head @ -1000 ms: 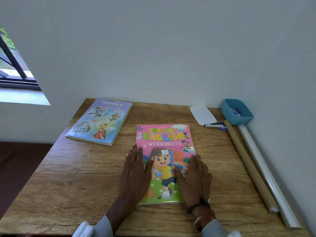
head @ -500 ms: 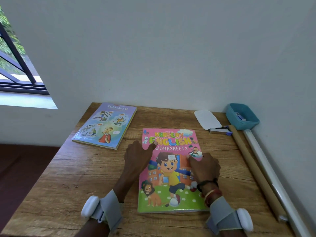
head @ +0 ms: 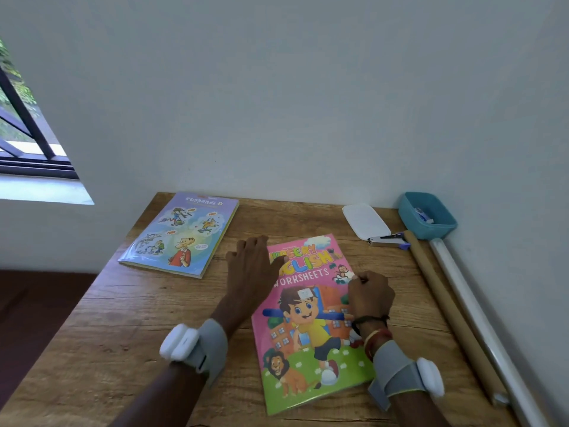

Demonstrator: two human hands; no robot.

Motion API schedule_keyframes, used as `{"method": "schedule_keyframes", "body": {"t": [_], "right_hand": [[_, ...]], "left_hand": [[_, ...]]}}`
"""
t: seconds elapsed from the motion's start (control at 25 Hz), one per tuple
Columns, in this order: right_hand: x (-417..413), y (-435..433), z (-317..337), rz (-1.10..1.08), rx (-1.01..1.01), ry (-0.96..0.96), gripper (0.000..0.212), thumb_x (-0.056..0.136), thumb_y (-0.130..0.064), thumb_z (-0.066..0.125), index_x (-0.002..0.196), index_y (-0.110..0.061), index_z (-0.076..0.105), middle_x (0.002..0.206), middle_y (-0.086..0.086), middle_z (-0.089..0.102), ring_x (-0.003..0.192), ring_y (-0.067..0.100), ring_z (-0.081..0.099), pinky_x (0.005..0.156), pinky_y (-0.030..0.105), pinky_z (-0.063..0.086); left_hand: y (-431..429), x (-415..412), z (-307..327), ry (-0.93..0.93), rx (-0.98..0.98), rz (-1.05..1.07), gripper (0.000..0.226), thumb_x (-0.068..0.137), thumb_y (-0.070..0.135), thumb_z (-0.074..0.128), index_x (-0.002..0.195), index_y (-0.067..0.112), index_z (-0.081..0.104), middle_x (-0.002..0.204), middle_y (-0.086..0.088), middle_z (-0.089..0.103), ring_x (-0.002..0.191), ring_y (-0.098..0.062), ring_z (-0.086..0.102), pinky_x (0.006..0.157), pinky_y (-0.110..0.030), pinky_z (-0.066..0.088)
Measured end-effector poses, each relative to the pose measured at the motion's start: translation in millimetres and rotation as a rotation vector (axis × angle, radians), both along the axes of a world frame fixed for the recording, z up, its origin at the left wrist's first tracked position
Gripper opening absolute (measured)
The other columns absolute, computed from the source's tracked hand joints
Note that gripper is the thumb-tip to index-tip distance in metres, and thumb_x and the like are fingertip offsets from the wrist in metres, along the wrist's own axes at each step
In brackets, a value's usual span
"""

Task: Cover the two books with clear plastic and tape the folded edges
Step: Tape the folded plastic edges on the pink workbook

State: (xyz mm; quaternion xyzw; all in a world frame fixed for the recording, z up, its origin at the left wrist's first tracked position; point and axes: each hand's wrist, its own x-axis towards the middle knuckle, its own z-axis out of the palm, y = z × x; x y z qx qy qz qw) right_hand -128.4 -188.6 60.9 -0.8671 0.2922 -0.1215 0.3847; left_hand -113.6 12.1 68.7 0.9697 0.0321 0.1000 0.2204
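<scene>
A pink "Nursery English Worksheets" book (head: 311,322) lies on the wooden table (head: 107,349), slightly turned. My left hand (head: 252,269) lies flat with straight fingers on the book's upper left corner and the table beside it. My right hand (head: 369,294) has its fingers curled at the book's right edge, near the monkey picture; what it pinches is hidden. A second, lilac comic book (head: 181,234) under glossy plastic lies at the back left. A roll of clear plastic (head: 480,328) and a brown cardboard tube (head: 446,306) lie along the right wall.
A white flat lid (head: 365,220) and a stapler (head: 388,240) sit at the back right. A teal tray (head: 428,215) with small items stands in the corner. Walls close the back and right. A window is at the far left.
Both hands slid up the pink book toward its top. The left hand moved to the upper left corner, and the right hand's fingers curled at the right edge. The book turned slightly.
</scene>
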Motion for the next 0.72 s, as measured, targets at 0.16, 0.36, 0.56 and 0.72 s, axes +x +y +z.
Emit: {"method": "schedule_keyframes", "body": {"t": [0.16,0.36,0.56,0.72], "right_hand": [[-9,-5,1,0.057,-0.111,0.057,0.022,0.085,-0.015,0.056,0.096,-0.012,0.075,0.103,0.013,0.07,0.101,0.034,0.061,0.075,0.03,0.045],[26,-50,11,0.076,-0.357,0.049,0.028,0.083,-0.03,0.06,0.105,-0.013,0.067,0.117,0.012,0.062,0.109,0.032,0.057,0.087,0.037,0.049],[78,-84,15,0.307,-0.795,0.083,0.045,0.086,-0.011,0.05,0.13,-0.011,0.047,0.135,0.017,0.043,0.12,0.037,0.041,0.094,0.049,0.042],[92,-97,15,0.473,-0.98,0.325,0.041,0.096,-0.017,0.039,0.137,-0.018,0.04,0.14,0.011,0.043,0.129,0.032,0.032,0.099,0.047,0.034]], "left_hand": [[-5,31,-16,0.038,0.027,-0.066,0.041,0.095,0.051,0.051,0.116,0.017,0.06,0.121,-0.001,0.06,0.115,-0.02,0.05,0.099,-0.044,0.034],[0,39,-36,-0.129,-0.117,-0.048,0.027,0.093,0.048,0.055,0.087,0.022,0.06,0.095,0.004,0.062,0.097,-0.019,0.055,0.089,-0.044,0.039],[4,43,-38,-0.144,-0.203,-0.028,0.027,0.093,0.047,0.055,0.082,0.023,0.059,0.091,0.007,0.06,0.095,-0.016,0.054,0.088,-0.041,0.036],[9,41,-42,-0.172,-0.208,-0.049,0.027,0.094,0.046,0.055,0.081,0.023,0.058,0.088,0.008,0.058,0.091,-0.014,0.053,0.086,-0.04,0.037]]}}
